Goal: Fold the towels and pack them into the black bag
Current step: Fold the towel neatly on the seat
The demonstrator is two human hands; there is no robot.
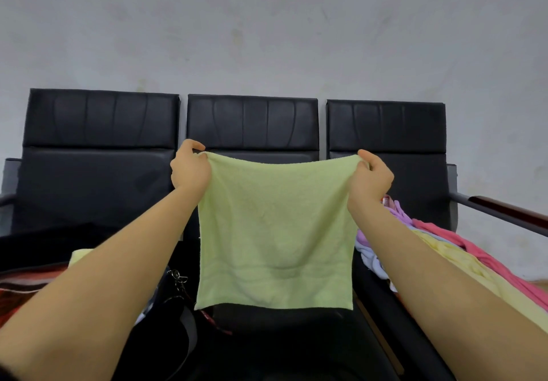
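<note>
your left hand (189, 170) bare: no glove, no ring showing. your right hand (372, 179) bare too, nothing on fingers. both your forearms uncovered from wrist down to bottom edge of view. no sleeve, no cuff in sight. no watch, no bracelet, no strap at either wrist. no marks or markings visible on your arms. fingernails too small to tell.

No readable text, label, brand, number or sign anywhere
</note>
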